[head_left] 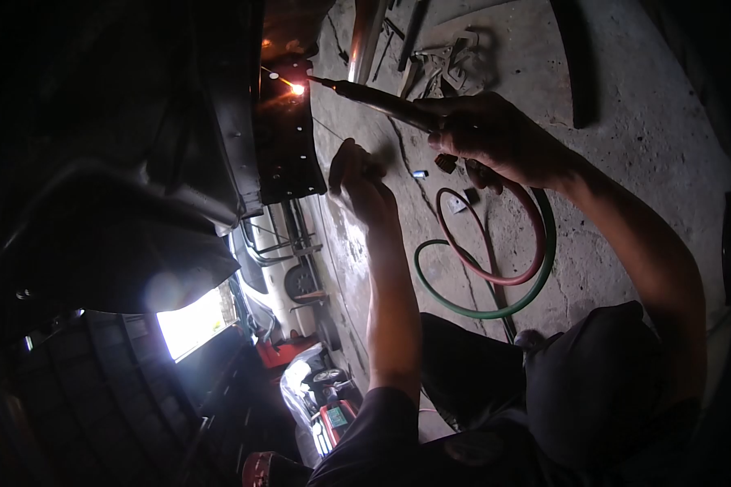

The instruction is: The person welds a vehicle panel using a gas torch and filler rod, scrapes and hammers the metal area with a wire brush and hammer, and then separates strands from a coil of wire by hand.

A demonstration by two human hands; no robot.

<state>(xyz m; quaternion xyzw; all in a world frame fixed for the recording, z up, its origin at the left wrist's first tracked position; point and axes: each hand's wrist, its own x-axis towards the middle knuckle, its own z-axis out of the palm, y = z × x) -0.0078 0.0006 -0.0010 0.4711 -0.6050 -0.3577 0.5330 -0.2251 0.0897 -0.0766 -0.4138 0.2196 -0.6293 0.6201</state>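
My right hand (491,138) is closed around the handle of a gas welding torch (382,104). The torch's narrow tip points left at a bright glowing spot (298,89) on the edge of a dark metal panel (288,154) with a row of small holes. Lower and to the left, my left hand (361,187) pinches a thin metal rod (329,130), whose far end runs up toward the panel. A red hose (536,243) and a green hose (463,310) hang in loops below the torch.
Locking pliers (455,65) and metal bars (365,36) lie on the cracked concrete floor (528,65). A small blue-and-white cylinder (419,174) is nearby. Dark vehicle bodywork (138,122) fills the left side. A light-coloured vehicle (280,276) stands in the background beside a bright opening (191,321).
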